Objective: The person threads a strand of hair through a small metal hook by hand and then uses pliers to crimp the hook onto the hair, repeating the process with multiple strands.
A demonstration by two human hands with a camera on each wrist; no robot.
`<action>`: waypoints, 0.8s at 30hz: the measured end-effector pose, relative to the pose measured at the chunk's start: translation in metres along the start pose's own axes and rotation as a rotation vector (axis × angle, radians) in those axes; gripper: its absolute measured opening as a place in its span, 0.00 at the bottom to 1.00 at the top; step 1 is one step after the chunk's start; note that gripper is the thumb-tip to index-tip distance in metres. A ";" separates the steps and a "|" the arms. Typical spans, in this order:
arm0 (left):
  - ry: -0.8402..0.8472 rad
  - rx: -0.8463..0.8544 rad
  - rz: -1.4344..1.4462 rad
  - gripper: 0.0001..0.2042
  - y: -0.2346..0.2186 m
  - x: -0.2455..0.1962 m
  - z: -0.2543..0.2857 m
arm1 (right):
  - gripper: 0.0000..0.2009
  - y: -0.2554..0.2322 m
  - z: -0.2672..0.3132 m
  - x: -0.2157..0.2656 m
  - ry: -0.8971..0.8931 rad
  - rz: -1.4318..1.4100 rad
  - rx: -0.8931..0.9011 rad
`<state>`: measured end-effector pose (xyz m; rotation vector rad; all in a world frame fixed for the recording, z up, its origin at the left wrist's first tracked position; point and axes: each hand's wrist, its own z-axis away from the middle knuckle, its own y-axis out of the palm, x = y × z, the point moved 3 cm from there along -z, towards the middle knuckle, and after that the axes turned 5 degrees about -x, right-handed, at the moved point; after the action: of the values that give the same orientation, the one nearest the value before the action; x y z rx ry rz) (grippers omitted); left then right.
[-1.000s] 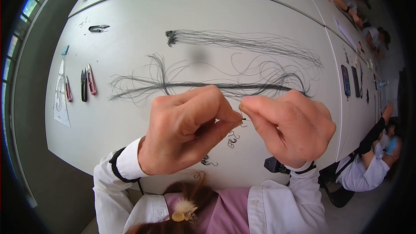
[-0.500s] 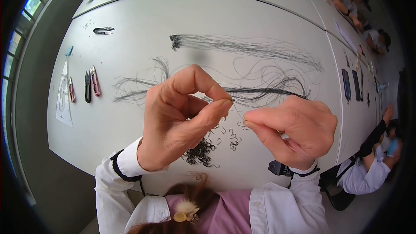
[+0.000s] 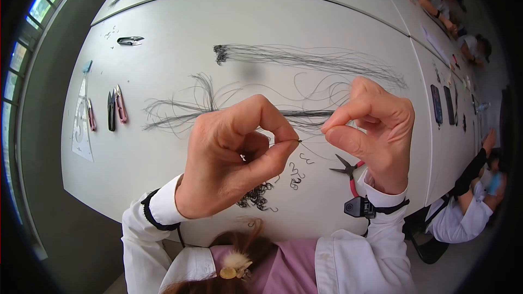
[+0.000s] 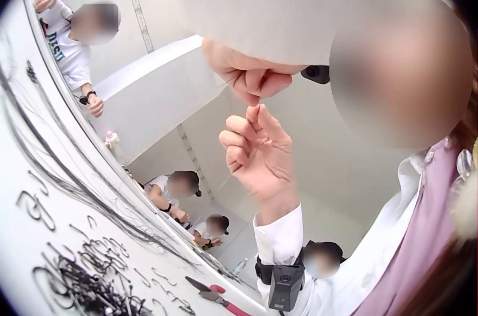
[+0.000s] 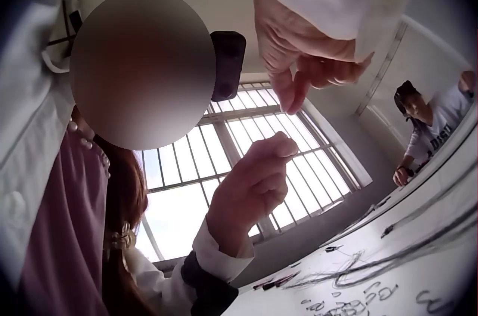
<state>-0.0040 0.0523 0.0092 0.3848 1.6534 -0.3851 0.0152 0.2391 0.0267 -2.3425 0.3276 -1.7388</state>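
In the head view my left hand (image 3: 234,158) pinches a small dark fishhook between thumb and forefinger, its dark knot (image 3: 299,141) just showing at the fingertips. Thin fishing line (image 3: 318,156) runs from that knot toward the right. My right hand (image 3: 378,128) is raised beside it, thumb and forefinger together on the line, the other fingers curled. Below the hands lie a heap of dark fishhooks (image 3: 255,197) and a few loose hooks (image 3: 295,177). Behind them a bundle of dark line (image 3: 308,113) stretches across the table, partly covered by both hands.
Red-handled pliers (image 3: 348,169) lie under my right wrist. Farther back is a bunch of lines with hooks (image 3: 220,53) at one end. On the left are several thread snips (image 3: 111,110) and a clear set square (image 3: 81,130). Phones (image 3: 436,103) and other people are at right.
My right hand has turned upward and shifted away from the left, uncovering the pliers. The left fingers, farther from the right ones than at first, keep their pinch on the hook.
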 end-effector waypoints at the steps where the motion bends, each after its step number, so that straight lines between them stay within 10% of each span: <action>1: 0.000 0.002 -0.001 0.04 0.000 -0.001 0.000 | 0.04 -0.001 0.001 0.003 -0.167 0.090 -0.014; 18: 0.256 -0.088 -0.047 0.06 -0.001 0.004 0.000 | 0.12 0.012 0.008 0.026 -0.182 0.290 -0.081; 24: 0.079 -0.032 -0.030 0.05 0.000 -0.003 0.003 | 0.11 0.012 0.011 0.020 -0.291 0.416 -0.104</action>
<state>-0.0004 0.0511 0.0114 0.3555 1.7423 -0.3695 0.0303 0.2221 0.0385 -2.3376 0.8023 -1.2008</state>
